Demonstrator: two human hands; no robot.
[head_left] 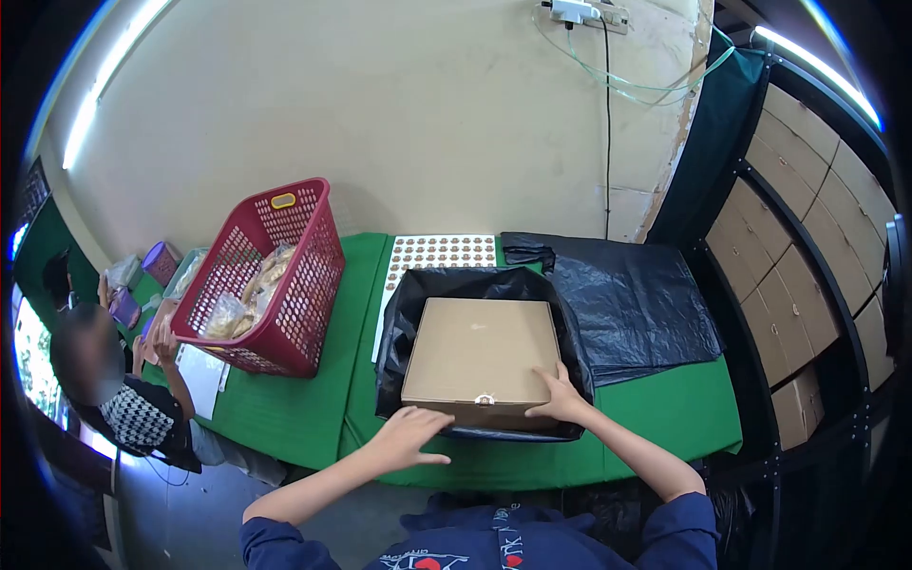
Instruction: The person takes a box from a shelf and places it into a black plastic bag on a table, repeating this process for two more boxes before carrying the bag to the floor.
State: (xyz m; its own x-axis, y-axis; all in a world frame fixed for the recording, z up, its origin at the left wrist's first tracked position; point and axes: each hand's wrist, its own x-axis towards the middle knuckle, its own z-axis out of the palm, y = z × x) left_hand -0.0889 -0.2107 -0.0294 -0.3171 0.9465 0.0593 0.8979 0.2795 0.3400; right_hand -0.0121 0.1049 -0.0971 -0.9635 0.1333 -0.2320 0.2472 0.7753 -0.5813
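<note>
A closed brown cardboard box lies flat inside a black plastic bag, whose opened edges stand up around it. A small round sticker sits at the middle of the box's front edge. My right hand rests on the front right corner of the box, fingers spread over the lid and thumb over the front side. At the front left corner is my left hand, open, with its fingertips by the box edge and its thumb stretched out to the right. Neither hand is closed around anything.
Flat black bags are stacked on the green tablecloth at right. Behind the box lies a sticker sheet. A red basket holds packed bags. Another person is at left; shelves of boxes stand right.
</note>
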